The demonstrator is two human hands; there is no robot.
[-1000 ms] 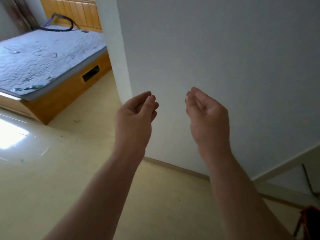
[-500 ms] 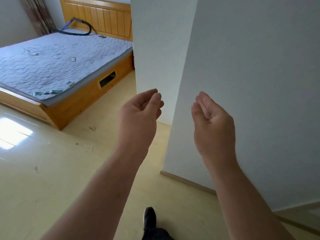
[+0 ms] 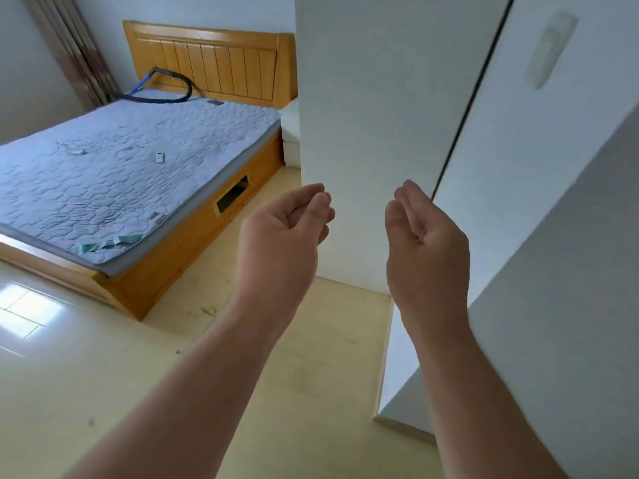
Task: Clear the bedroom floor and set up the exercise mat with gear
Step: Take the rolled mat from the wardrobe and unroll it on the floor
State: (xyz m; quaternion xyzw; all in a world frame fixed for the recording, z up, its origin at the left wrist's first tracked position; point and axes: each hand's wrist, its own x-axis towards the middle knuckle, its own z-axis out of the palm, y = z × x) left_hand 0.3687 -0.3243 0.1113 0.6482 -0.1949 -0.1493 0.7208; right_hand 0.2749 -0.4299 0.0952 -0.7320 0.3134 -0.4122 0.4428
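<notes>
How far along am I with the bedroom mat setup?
Barely started. Done: nothing visible; no mat or gear shows on the floor. In hand: nothing; the left hand and right hand are raised, loosely curled, empty. Left: fetching and laying out mat and gear.

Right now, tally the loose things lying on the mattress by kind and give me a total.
On the mattress:
black and blue hose: 1
small white box: 1
thin wire tangle: 1
small dark flat thing, too small to identify: 1
torn green strip: 1
Total: 5
</notes>
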